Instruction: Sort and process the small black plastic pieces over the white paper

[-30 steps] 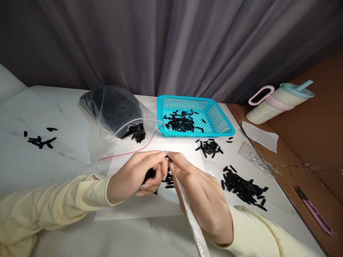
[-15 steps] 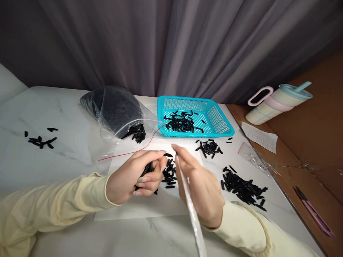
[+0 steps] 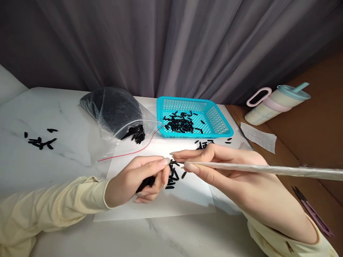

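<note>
My left hand (image 3: 146,175) is curled around a bunch of slender black pieces (image 3: 147,182), with its thumb and forefinger pinched together at the front. Close by on the right, my right hand (image 3: 235,175) pinches a long, pale, tapered stick (image 3: 268,169) near its thin end, and the shaft runs off past the right edge. The stick's thin end points at my left fingertips; whether it touches them I cannot tell. Loose black pieces (image 3: 173,178) lie on a white sheet (image 3: 128,210) under and between the hands.
Behind the hands stand a clear bag of black pieces (image 3: 115,110) and a blue basket (image 3: 218,135) holding more. A red string (image 3: 134,153) lies by the bag. Farther right are a tumbler (image 3: 270,110), a paper slip (image 3: 259,137) and pink-handled scissors-like snips (image 3: 313,212).
My right hand has turned over, swinging the stick from pointing down toward me to lying nearly level to the right. Its fingertips are closer to my left hand, which keeps its bunch.
</note>
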Demonstrator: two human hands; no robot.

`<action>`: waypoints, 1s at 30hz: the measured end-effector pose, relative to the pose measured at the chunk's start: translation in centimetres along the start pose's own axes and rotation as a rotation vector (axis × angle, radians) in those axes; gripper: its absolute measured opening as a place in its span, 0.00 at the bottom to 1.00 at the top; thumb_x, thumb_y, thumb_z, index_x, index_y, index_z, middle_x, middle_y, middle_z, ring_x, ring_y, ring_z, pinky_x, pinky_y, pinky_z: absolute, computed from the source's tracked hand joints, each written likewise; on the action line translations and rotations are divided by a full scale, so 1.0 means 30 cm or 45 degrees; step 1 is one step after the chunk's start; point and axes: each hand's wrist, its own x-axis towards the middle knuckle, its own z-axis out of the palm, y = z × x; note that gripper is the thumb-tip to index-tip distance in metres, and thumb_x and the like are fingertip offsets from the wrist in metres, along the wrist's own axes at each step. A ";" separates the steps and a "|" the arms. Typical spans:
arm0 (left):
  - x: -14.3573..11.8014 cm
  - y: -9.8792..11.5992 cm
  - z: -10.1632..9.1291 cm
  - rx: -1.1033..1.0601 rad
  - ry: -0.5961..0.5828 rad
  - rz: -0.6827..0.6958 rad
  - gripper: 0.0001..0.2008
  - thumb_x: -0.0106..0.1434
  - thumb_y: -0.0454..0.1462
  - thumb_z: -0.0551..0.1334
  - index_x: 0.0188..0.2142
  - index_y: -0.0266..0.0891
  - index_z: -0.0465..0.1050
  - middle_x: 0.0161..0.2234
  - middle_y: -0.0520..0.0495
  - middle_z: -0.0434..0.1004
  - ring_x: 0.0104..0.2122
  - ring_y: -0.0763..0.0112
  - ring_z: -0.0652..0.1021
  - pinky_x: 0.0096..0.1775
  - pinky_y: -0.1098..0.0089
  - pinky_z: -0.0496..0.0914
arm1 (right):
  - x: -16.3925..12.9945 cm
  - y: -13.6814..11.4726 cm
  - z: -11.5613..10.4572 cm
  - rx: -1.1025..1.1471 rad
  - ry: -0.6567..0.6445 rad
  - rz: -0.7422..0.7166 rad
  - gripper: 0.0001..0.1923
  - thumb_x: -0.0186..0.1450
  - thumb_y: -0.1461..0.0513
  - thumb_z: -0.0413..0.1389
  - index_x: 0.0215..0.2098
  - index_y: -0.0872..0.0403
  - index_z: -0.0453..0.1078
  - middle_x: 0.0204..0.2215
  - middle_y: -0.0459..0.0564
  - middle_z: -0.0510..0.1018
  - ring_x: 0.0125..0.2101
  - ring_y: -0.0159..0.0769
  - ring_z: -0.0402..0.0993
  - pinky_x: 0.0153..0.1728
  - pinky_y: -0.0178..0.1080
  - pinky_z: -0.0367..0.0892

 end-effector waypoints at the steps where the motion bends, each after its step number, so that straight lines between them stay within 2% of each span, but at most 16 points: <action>1: -0.001 0.000 0.000 -0.011 -0.007 -0.006 0.18 0.66 0.38 0.49 0.21 0.35 0.64 0.09 0.58 0.51 0.10 0.83 0.52 0.12 0.83 0.51 | 0.001 0.000 -0.001 0.002 -0.012 0.013 0.06 0.61 0.65 0.57 0.27 0.53 0.73 0.38 0.48 0.80 0.38 0.38 0.78 0.35 0.34 0.74; 13: -0.004 -0.002 -0.005 -0.059 -0.066 -0.006 0.18 0.66 0.39 0.50 0.21 0.35 0.65 0.10 0.58 0.51 0.10 0.83 0.52 0.12 0.83 0.50 | -0.007 0.006 0.010 -0.002 -0.066 -0.012 0.06 0.61 0.65 0.56 0.27 0.53 0.73 0.38 0.46 0.80 0.37 0.35 0.78 0.32 0.30 0.72; 19: 0.002 0.000 -0.007 -0.070 -0.072 -0.012 0.18 0.66 0.39 0.50 0.21 0.35 0.65 0.10 0.59 0.51 0.10 0.84 0.51 0.12 0.83 0.50 | -0.010 0.002 0.012 -0.031 -0.071 0.032 0.06 0.61 0.64 0.56 0.28 0.53 0.74 0.39 0.47 0.80 0.36 0.36 0.78 0.29 0.31 0.72; 30: -0.007 0.002 -0.003 -0.081 -0.078 -0.009 0.18 0.65 0.39 0.51 0.21 0.34 0.65 0.10 0.59 0.50 0.10 0.84 0.51 0.12 0.83 0.50 | -0.010 0.013 0.017 -0.021 -0.026 -0.033 0.06 0.61 0.64 0.56 0.27 0.52 0.74 0.38 0.46 0.81 0.34 0.37 0.79 0.28 0.33 0.74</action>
